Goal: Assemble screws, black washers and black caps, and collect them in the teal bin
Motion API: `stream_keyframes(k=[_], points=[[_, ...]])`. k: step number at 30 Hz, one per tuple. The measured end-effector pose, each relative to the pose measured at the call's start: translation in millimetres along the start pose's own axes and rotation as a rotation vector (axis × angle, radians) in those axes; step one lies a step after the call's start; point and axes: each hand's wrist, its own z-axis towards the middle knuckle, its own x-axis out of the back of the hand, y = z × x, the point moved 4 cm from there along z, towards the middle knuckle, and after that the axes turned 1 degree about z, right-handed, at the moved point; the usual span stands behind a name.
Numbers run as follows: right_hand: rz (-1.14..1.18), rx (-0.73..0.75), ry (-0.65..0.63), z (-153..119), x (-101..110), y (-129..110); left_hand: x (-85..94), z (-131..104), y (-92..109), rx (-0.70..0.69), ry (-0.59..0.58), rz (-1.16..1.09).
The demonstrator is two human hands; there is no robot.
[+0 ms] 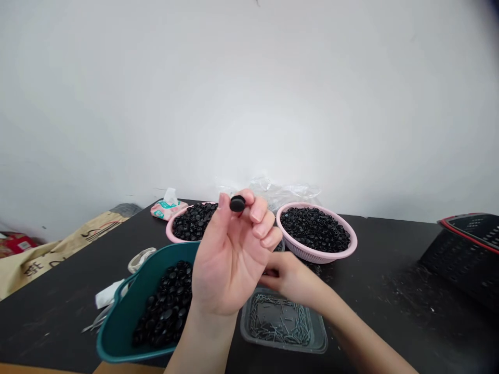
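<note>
Raised at the centre, my left hand (237, 254) has its palm turned up and pinches a small round black cap (237, 203) between thumb and index finger. Behind it and to the right, my right hand (286, 275) hovers over the back of a clear plastic tray (322, 335) of small metal pins or screws. Its fingers are bent together and partly hidden by my left hand, so anything in them cannot be made out. A teal basin (113, 337) of black caps stands left of my left wrist.
Two pink baskets, one at the back left (170, 232) and one at the right (353, 244), hold small black parts. A black basket with a red rim (463, 259) stands far right. Tissues (167, 208), a tape roll (140, 259) and clear plastic bags (288, 193) lie around.
</note>
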Motion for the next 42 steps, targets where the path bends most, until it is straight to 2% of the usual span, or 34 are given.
stream_keyframes(k=[5, 8, 16, 22, 29, 34, 39, 42], points=[[0.311, 0.098, 0.321, -24.6, 54.7, -32.8, 2.1, 1.4, -7.5, 0.070, -0.006, -0.042], [0.497, 0.199, 0.424, -44.0, 67.2, -38.9, 4.0, 2.8, -13.7, 0.106, -0.013, -0.072], [0.529, 0.323, 0.495, -64.0, 66.2, -45.4, 6.4, 5.1, -23.9, 0.099, 0.081, 0.147], [0.497, 0.327, 0.583, -73.2, 70.0, -49.8, 6.3, 2.7, -25.6, 0.084, 0.109, 0.260], [0.510, 0.329, 0.623, -76.8, 68.6, -49.3, 3.7, 1.1, -34.1, 0.177, 0.028, 0.127], [0.502, 0.327, 0.617, -77.7, 69.4, -48.1, 1.3, 2.7, -37.3, 0.189, 0.028, 0.169], [0.488, 0.331, 0.640, -77.3, 70.1, -48.9, 1.2, 1.1, -38.6, 0.205, -0.012, 0.115], [0.478, 0.349, 0.639, -80.3, 71.2, -51.6, 3.4, -0.1, -34.1, 0.152, -0.063, 0.271]])
